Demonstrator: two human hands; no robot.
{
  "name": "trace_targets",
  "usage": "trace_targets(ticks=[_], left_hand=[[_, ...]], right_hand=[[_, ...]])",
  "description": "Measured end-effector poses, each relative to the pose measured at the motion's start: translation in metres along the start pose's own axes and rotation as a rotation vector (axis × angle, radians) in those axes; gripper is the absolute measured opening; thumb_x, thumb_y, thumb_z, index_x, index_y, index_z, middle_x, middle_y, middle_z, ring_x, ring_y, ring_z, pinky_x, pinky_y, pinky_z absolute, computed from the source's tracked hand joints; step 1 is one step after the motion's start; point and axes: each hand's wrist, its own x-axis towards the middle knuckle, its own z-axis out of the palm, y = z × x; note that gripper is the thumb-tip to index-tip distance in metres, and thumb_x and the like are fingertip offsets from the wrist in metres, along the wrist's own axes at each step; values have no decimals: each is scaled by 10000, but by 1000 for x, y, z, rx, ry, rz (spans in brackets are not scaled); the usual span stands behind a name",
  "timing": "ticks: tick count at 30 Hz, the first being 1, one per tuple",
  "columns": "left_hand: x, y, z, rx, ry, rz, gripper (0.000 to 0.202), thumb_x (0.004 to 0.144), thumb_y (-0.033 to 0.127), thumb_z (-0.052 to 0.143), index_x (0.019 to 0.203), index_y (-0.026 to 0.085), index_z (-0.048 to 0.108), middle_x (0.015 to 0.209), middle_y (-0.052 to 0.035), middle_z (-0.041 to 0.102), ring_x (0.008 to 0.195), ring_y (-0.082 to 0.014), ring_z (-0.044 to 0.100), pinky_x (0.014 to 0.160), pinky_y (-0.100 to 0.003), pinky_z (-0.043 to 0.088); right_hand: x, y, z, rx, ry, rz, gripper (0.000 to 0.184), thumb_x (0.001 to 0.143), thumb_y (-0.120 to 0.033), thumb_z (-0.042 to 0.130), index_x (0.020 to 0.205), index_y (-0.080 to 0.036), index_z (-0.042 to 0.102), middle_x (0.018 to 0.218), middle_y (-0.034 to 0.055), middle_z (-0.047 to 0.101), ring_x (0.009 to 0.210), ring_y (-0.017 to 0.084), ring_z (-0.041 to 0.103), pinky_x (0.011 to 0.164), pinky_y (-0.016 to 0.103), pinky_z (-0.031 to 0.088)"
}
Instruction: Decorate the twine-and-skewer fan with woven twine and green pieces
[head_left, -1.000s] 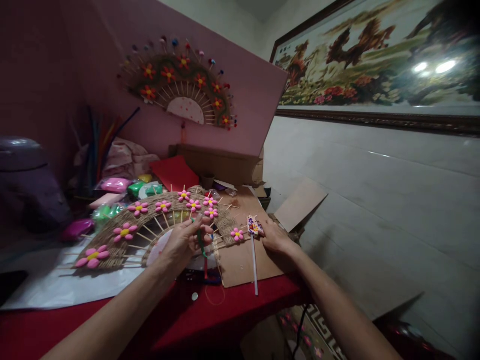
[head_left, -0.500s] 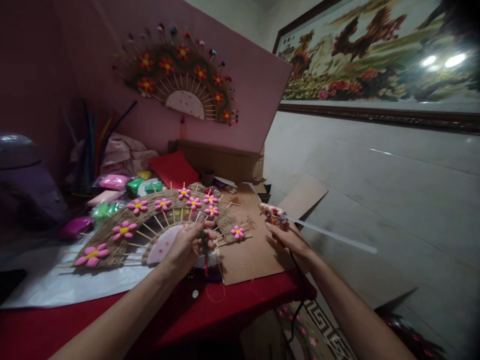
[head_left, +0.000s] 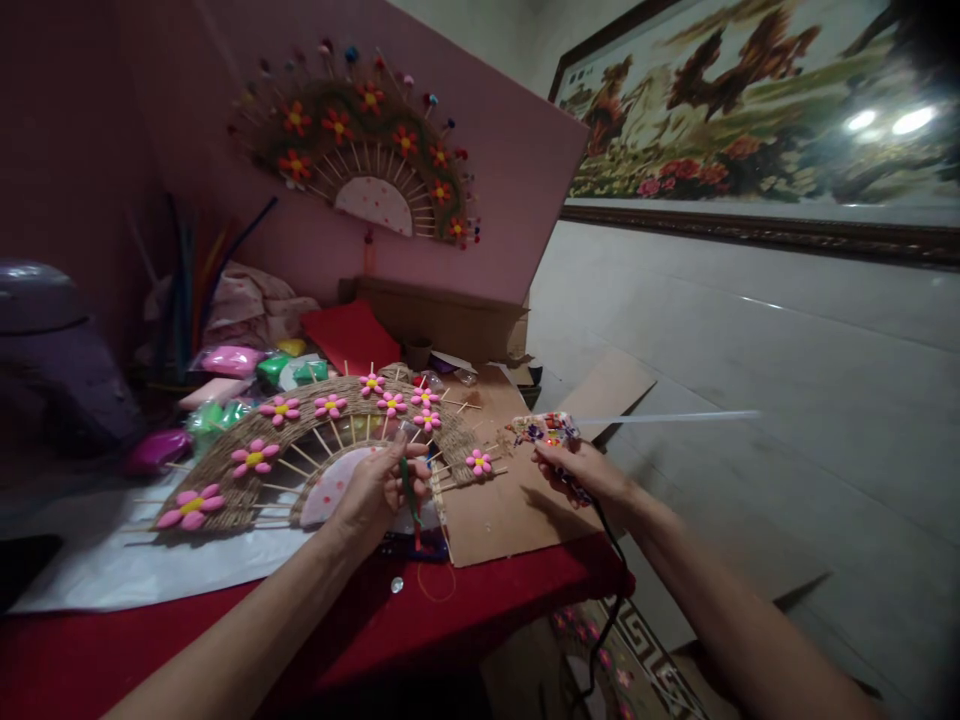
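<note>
Left hand (head_left: 386, 488): pinching a green strip (head_left: 407, 480) — in front of the twine fan (head_left: 304, 418)
Right hand (head_left: 574, 465): closed round a patterned glue gun (head_left: 551, 428) — right of the twine fan
Glue stick (head_left: 667, 417): pointing away from the twine fan
Twine fan: lying on the desk (head_left: 517, 595), dotted with pink flowers (head_left: 255, 457)
Cardboard (head_left: 491, 525): under the twine fan's right end

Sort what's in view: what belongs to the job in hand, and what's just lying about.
Most likely in the work:
glue gun, in the right hand
green strip, in the left hand
twine fan with pink flowers, by the left hand

Probably just lying about:
red sheet
purple packet
small pale disc
</note>
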Motion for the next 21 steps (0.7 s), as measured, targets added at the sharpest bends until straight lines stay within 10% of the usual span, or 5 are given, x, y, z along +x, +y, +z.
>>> trace_targets(ticks=[21], left_hand=[[1, -1, 0, -17, 48, -76, 280, 738, 337, 668, 870, 92, 629, 640, -44, 626, 500, -116, 569, 514, -225, 465]], right_hand=[[16, 12, 26, -42, -135, 13, 409, 765, -530, 565, 611, -153, 525, 485, -28, 485, 347, 53, 382, 291, 172, 238]])
